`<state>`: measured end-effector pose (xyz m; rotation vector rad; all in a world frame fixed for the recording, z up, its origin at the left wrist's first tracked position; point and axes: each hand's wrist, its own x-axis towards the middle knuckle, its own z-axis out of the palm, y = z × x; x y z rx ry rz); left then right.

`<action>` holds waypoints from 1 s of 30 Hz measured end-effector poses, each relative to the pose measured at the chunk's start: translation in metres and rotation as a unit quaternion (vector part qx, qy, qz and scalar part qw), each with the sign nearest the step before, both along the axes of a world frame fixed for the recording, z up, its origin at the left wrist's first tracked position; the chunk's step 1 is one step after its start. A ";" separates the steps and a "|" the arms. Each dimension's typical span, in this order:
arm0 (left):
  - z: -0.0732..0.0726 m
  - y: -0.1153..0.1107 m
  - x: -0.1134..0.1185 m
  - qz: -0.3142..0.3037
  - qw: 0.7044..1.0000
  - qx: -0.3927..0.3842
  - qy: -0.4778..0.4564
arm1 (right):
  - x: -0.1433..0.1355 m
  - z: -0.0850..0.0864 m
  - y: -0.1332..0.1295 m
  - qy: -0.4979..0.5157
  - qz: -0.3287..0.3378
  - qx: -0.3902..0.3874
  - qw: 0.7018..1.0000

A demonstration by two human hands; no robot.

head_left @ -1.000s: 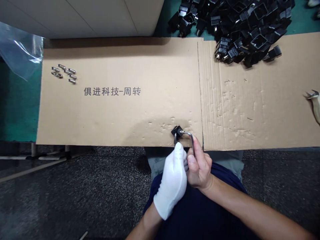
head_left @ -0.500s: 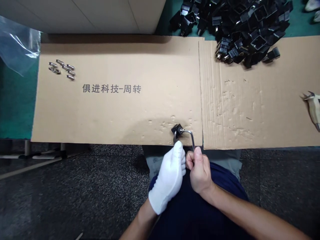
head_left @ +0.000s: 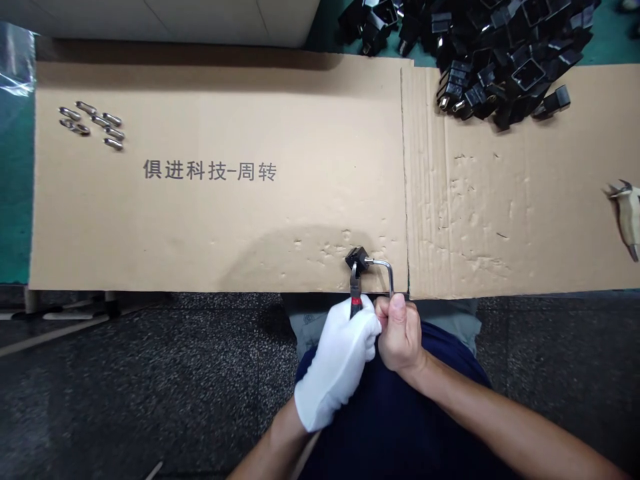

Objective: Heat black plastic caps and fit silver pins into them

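Note:
My left hand [head_left: 343, 363], in a white glove, is closed around the red-and-black handle of a pair of pliers [head_left: 355, 288]. The jaws of the pliers reach up to a small black square plastic part [head_left: 356, 257] just above the cardboard's front edge. Bare and closed, my right hand [head_left: 400, 333] grips the long arm of an L-shaped hex key [head_left: 389, 272]. The key's short end meets a metal piece on the right side of the black part. Both hands are side by side, close together or touching, and the lower ends of both tools are hidden in them.
Brown cardboard [head_left: 215, 227] covers the green table. Several small metal pins [head_left: 99, 121] lie at its far left. A heap of black plastic parts [head_left: 500, 60] sits at the back right. Pale-handled cutters [head_left: 627, 217] lie at the right edge, and a grey box [head_left: 165, 20] stands behind.
The view has shifted slightly. My gloved thumb has moved down, and the red on the pliers' handle now shows. Both tools are still at the black part.

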<state>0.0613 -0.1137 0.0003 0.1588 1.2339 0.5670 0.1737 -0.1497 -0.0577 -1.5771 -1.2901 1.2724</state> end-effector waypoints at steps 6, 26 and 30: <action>0.001 0.000 0.003 0.019 1.000 -0.003 0.010 | -0.001 -0.017 -0.009 0.008 -0.002 0.010 1.000; 0.006 0.006 -0.015 -0.017 0.999 -0.017 0.025 | -0.019 -0.054 0.005 0.099 0.117 -0.018 0.988; 0.003 0.004 -0.019 -0.011 0.999 -0.031 -0.004 | -0.015 -0.052 0.008 0.105 0.121 0.001 0.987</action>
